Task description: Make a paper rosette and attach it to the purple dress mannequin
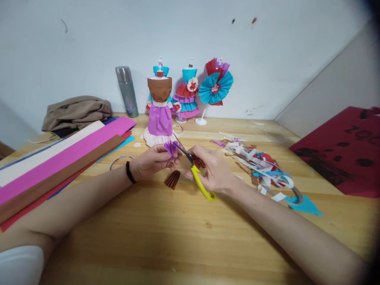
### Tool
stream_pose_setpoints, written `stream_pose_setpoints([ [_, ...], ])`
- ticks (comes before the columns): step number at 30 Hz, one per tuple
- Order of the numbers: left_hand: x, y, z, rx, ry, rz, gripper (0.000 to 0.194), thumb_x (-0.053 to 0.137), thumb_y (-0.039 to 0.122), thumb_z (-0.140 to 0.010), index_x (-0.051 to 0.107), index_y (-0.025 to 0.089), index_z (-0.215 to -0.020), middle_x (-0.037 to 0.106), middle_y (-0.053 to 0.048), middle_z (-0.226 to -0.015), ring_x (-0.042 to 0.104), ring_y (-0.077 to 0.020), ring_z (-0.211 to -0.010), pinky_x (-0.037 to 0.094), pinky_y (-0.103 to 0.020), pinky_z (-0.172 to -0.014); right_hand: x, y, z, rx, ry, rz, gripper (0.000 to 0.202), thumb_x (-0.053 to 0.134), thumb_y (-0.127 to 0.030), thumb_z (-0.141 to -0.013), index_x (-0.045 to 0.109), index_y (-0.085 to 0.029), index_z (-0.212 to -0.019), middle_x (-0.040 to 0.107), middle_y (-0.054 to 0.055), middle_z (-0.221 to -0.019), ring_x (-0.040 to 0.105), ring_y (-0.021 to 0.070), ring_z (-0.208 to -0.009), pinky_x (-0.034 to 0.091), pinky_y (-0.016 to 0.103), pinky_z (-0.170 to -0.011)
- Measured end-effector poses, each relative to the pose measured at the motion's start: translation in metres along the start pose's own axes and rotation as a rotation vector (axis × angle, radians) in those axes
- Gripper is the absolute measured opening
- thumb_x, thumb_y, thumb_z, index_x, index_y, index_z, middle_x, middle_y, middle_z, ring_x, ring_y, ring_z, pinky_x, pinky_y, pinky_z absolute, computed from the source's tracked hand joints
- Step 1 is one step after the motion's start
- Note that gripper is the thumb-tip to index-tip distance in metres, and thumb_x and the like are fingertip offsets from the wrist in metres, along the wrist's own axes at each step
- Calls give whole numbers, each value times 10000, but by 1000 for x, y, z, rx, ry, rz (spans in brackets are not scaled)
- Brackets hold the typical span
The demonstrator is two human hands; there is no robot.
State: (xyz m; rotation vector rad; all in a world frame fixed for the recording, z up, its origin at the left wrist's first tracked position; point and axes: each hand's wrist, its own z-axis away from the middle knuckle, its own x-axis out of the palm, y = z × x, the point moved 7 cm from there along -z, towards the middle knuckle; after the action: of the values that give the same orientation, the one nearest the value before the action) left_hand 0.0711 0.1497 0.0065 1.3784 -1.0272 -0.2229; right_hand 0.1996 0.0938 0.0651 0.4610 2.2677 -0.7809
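"What is nearest?"
"A pale wooden tabletop (178,237), with a small brown fan of pleated paper (172,180) lying on it, just below the hands."
"And the hands?"
"The left hand (152,161) pinches a small, fringed purple paper piece (170,148) between closed fingertips, above the tabletop's middle. The right hand (215,168) is curled around yellow-handled scissors (199,184), their dark metal blades pointing to the purple piece (whether they touch it, I cannot tell)."
"At either side?"
"Long, flat, multicoloured paper strips (74,153) on the left; a tangled heap of white, brown, turquoise and red scraps (268,165) on the right."
"Farther back?"
"A miniature dress form (160,118) in brown top and purple skirt, three more decorated forms (189,92) behind it, and a grey, silver-capped flask (127,95) near the white wall (178,27)."
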Motion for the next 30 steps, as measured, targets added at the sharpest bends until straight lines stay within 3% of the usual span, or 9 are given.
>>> stream_pose_setpoints([
  [7,-7,12,-5,55,45,-108,358,896,358,-648,752,140,-893,677,-52,-771,617,-124,-672,496,-204,-568,-1,1,0,26,6,-26,334,602,-515,-825,434,-230,-781,424,-65,-583,382,109,-496,269,243,-518],
  [18,-9,11,-6,57,1,-116,297,885,357,-670,727,127,-773,684,-53,-767,645,-130,-687,519,-209,-579,0,2,1,4,32,-38,353,609,-526,-834,425,-231,-772,409,-72,-571,348,94,-469,261,238,-492],
  [25,-6,15,-6,81,23,-100,318,900,344,-643,749,131,-824,682,-60,-818,641,-136,-722,516,-204,-575,-2,6,2,66,61,-82,384,596,-580,-824,455,-224,-800,482,-37,-620,422,124,-531,331,263,-523],
  [30,-4,17,-6,98,26,-105,359,891,353,-661,765,132,-914,672,-57,-809,630,-126,-714,513,-192,-574,-1,9,2,121,30,-69,326,576,-524,-833,455,-222,-811,536,-11,-672,465,144,-582,351,275,-552],
])
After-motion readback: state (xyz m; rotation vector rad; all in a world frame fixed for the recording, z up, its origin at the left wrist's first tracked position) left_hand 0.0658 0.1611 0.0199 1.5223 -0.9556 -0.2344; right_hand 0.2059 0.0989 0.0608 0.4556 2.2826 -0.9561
